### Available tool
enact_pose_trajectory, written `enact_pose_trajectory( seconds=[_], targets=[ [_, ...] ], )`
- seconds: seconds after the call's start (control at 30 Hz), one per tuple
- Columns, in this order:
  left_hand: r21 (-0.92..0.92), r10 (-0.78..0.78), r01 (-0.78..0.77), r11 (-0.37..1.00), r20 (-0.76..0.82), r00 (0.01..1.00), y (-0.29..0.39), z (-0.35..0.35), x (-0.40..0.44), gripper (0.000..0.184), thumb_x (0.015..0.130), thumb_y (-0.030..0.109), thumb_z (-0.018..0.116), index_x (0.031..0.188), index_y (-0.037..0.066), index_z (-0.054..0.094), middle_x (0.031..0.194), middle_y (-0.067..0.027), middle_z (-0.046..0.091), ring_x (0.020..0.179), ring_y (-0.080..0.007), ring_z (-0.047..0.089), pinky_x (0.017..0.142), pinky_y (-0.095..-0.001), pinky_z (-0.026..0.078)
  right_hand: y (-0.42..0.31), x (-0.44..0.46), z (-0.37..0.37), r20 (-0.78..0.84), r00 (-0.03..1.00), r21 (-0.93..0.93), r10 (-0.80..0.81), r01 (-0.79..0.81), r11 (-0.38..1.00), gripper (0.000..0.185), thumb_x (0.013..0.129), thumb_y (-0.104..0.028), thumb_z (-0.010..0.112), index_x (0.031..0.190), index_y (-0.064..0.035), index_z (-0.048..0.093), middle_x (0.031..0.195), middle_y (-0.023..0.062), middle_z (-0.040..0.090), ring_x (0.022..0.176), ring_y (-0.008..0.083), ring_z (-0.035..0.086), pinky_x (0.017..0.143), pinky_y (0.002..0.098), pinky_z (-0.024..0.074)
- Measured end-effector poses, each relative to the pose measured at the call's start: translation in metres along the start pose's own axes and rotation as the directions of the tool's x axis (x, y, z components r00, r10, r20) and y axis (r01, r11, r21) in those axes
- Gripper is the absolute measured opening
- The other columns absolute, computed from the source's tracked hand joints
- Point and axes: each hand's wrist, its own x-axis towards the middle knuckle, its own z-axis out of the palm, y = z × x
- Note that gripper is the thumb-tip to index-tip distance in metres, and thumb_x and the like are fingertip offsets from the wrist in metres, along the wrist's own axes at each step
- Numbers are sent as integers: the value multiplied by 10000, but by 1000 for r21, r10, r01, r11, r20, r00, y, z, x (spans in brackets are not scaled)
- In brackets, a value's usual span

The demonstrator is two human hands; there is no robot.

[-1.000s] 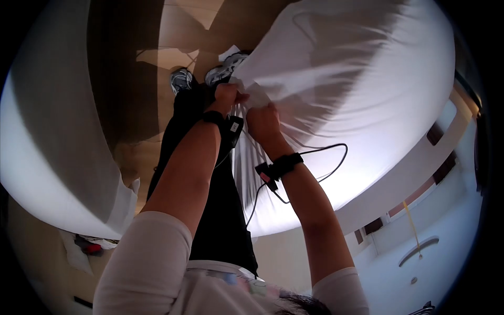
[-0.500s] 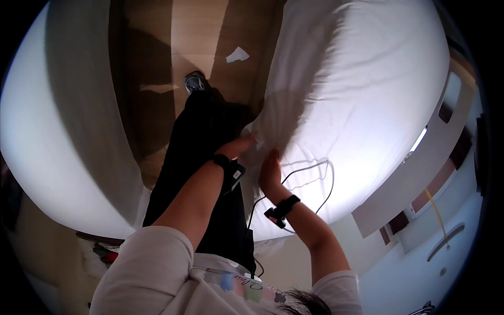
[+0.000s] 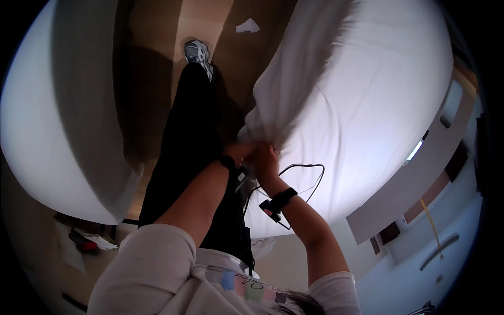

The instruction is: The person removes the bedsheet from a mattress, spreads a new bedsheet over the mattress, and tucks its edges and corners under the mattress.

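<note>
A white sheet (image 3: 362, 105) covers the bed on the right and hangs down its side in folds. At its near edge my two hands meet, and the folds run together there. My right hand (image 3: 266, 163) is closed, with a bunched bit of the sheet at its fingertips. My left hand (image 3: 242, 151) reaches in from the left against the right one. Its fingers are blurred and partly hidden, so their grip is unclear. Each wrist wears a black strap with a small box, and a black cable (image 3: 315, 167) loops from the right one over the sheet.
Another white-draped surface (image 3: 84, 115) stands on the left. Between the two runs a wooden floor (image 3: 202, 18) with a scrap of white paper (image 3: 248, 25) and my shoe (image 3: 198, 52). Papers and a red item (image 3: 90, 245) lie at lower left.
My hands have come together at the sheet's edge, the left moving right and slightly down. The sheet's folds have shifted. My shoe and the paper scrap now appear higher in view.
</note>
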Motion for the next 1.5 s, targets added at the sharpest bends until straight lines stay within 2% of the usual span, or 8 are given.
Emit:
enact_pose_trajectory(
  seconds=[0.13, 0.3, 0.53, 0.63, 0.8, 1.07, 1.2, 1.5],
  targets=[
    [-166, -87, 102, 981, 92, 992, -53, 20, 45, 607, 809, 560, 500, 1228, 122, 499, 1220, -84, 499, 1053, -254, 518, 824, -396, 444, -22, -12, 76, 79, 974, 502, 214, -225, 835, 404, 764, -320, 555, 1073, -60, 567, 1062, 108, 515, 1030, 260, 454, 942, 376, 348],
    [19, -76, 82, 996, -213, 974, -100, 28, 88, 578, 763, 567, 554, 1111, 107, 594, 1058, -50, 602, 861, -167, 569, 709, -307, 464, -39, -42, 126, -52, 988, 355, 142, -115, 928, 453, 791, -205, 517, 1187, 14, 490, 1092, 116, 515, 1084, 254, 431, 923, 350, 373],
    [-408, -225, 210, 889, 12, 974, -123, 61, 60, 494, 825, 515, 507, 1087, 99, 554, 1090, -101, 580, 957, -201, 545, 730, -347, 462, -48, -62, 125, 46, 998, 79, -36, 32, 996, 347, 786, -152, 496, 1084, 20, 539, 988, 111, 543, 950, 238, 515, 827, 322, 419],
    [312, 619, -578, 754, -43, 784, -159, 50, 102, 362, 842, 436, 513, 926, 91, 579, 788, -64, 596, 656, -164, 541, 538, -293, 415, -43, -61, 131, 28, 999, 47, -21, 19, 999, 233, 766, -151, 511, 956, -29, 571, 898, 90, 542, 866, 223, 534, 766, 313, 425],
    [-526, 28, -48, 849, -46, 999, -159, 41, 135, 256, 852, 346, 514, 762, 108, 542, 586, 12, 465, 464, -115, 397, 421, -255, 305, -39, -67, 123, -56, 997, 46, -55, 58, 997, 94, 744, -150, 521, 815, -94, 547, 778, 41, 516, 785, 200, 533, 713, 309, 416],
    [-436, -54, -105, 894, -339, 939, -123, 8, 60, 272, 801, 241, 525, 589, 72, 506, 496, -49, 438, 394, -174, 384, 368, -339, 271, -57, -49, 84, -142, 980, -126, 137, -155, 980, 68, 782, -167, 499, 845, -141, 492, 803, 30, 527, 763, 162, 549, 715, 314, 345],
    [-341, 57, -211, 916, -410, 911, -115, 21, 26, 245, 849, 231, 520, 644, 110, 460, 523, 15, 371, 400, -100, 296, 358, -260, 199, -64, -42, 63, 150, 987, -214, 47, -14, 977, 122, 810, -186, 511, 851, -138, 615, 775, 4, 610, 759, 164, 599, 759, 327, 349],
    [-698, 68, -328, 637, -372, 926, -90, -1, -22, 235, 825, 178, 549, 636, 83, 447, 526, 13, 363, 377, -95, 318, 330, -248, 181, -48, -37, 15, -280, 960, 489, -26, 166, 856, 107, 761, -173, 548, 695, -105, 599, 628, 105, 613, 597, 274, 595, 690, 359, 419]
  ],
)
